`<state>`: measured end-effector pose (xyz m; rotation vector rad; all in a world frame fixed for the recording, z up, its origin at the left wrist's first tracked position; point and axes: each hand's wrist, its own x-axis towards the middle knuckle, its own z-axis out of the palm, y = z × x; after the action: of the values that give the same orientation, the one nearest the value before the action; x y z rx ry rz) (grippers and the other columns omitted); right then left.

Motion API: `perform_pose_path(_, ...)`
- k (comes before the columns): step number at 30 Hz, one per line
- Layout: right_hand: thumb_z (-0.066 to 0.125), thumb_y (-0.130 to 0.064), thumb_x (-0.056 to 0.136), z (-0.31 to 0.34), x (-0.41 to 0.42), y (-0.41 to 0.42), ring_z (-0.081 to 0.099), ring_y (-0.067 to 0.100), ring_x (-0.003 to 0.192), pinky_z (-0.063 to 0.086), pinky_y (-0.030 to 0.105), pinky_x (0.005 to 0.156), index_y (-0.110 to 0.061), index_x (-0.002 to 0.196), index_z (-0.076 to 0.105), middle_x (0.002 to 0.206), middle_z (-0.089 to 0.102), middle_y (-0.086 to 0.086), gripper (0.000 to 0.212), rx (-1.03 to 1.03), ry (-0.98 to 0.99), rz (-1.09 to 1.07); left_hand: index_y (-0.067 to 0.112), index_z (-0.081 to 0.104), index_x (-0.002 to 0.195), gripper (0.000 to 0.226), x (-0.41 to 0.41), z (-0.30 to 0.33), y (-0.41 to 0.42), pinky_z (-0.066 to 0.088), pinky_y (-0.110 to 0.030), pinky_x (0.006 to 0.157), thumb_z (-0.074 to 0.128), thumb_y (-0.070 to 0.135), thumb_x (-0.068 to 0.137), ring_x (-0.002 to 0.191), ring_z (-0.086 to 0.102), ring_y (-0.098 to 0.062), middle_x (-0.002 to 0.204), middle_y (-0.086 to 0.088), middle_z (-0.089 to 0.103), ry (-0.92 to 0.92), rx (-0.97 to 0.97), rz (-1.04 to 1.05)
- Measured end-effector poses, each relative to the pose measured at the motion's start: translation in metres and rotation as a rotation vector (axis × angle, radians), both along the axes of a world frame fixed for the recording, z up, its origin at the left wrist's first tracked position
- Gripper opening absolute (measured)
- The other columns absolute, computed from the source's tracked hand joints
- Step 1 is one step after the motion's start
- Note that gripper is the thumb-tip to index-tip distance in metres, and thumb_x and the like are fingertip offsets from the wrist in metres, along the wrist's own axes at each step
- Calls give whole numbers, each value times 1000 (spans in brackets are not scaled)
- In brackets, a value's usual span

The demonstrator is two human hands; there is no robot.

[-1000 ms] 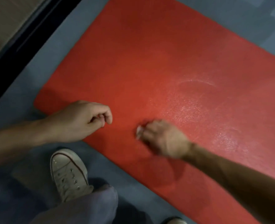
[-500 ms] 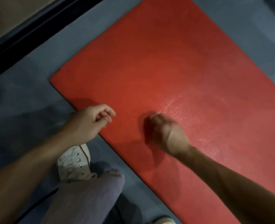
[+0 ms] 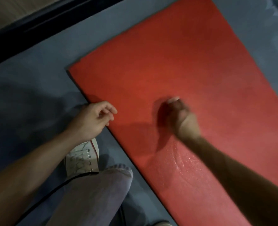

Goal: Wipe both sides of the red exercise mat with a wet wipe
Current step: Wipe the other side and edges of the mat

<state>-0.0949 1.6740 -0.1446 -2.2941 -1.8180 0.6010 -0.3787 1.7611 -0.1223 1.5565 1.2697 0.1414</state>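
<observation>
Since the frame 1 s ago, the right hand (image 3: 181,117) has travelled from the mat's near long edge toward its centre line, and the left hand (image 3: 92,120) has slid back from the mat surface to that near edge; the view has also swung, so the mat's short end now sits further right.

Step in hand: wiping the upward face of the red exercise mat (image 3: 175,62) — side 1 of 2, as judged from the mat lying flat and unturned. A glistening band of moisture runs beside the right forearm, while the stretch toward the short end looks dry, so this face is judged only partly done.

Hand states: the right hand is blurred by motion, fingers curled down against the mat. A pale sliver at its fingertips is probably the wet wipe (image 3: 173,100), bunched in the grip, though the blur prevents certainty. The left hand holds nothing; its fingers are loosely curled, with the fingertips over the mat's long edge.

Position of the mat: flat on the grey floor (image 3: 28,95), running diagonally from lower right to upper centre. The right hand is on its middle; the left hand is at its near edge, just above a white sneaker (image 3: 82,155).

Next move calls for strokes carried on toward the dry end — then the mat must be flipped for side 2.
</observation>
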Motion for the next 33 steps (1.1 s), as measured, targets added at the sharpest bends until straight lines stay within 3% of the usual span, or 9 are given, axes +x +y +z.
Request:
perform_pose_path(5,44,-22,102,-10,-64,-43,61,27,113,53,37,97,-7,133,60,131,62,11,38,37,98,918,32,66,95,31,-7,-2,-4,50,-24,68,55,3,99,71,67,-7,86,5,71,-4,-13,-6)
perform_pose_path(9,46,-47,102,-11,38,24,66,25,97,53,35,85,-16,113,70,110,72,11,41,155,-178,464,28,68,96,31,-10,0,-6,50,-23,68,53,1,96,72,68,-5,87,6,71,23,-6,-7)
perform_pose_path(13,35,-28,90,0,69,53,63,38,95,51,39,82,-8,101,67,107,64,19,39,134,-237,-134,27,68,97,31,-13,1,-5,50,-23,68,52,1,96,71,67,-5,87,6,71,49,-13,12)
perform_pose_path(17,61,-8,93,-28,-42,3,60,36,120,41,28,99,-2,142,49,135,59,20,51,69,15,208,32,67,93,36,-15,-5,-4,49,-28,70,51,0,92,70,67,-6,84,8,70,35,-13,18)
perform_pose_path(21,58,-13,97,-28,-85,-32,57,34,123,49,45,102,-1,140,52,140,55,16,46,103,125,930,35,66,92,36,-17,-6,-6,53,-33,69,53,2,95,69,67,-6,84,11,69,25,15,23)
perform_pose_path(23,69,-22,87,-22,-50,-5,49,29,129,43,40,108,-2,144,48,144,49,11,65,92,45,800,33,66,93,34,-17,-4,-8,54,-32,68,52,2,96,70,67,-6,83,10,70,27,23,18)
perform_pose_path(26,48,-29,96,-8,33,39,50,28,126,45,37,103,-23,129,58,132,52,3,35,62,-141,230,28,66,95,31,-19,0,-11,54,-31,68,51,1,95,70,68,-7,84,7,70,36,36,-6)
perform_pose_path(29,47,-10,89,-6,59,48,55,39,109,47,42,89,-13,123,60,123,56,16,36,109,-114,-229,27,66,95,30,-22,6,-8,51,-26,66,52,1,95,70,67,-7,83,7,70,58,55,-5)
perform_pose_path(33,48,-10,96,-38,-23,16,58,41,116,42,44,104,-8,143,50,137,57,21,47,170,19,193,31,65,92,33,-27,13,-1,51,-29,66,52,1,94,68,67,-9,82,10,70,80,58,-7)
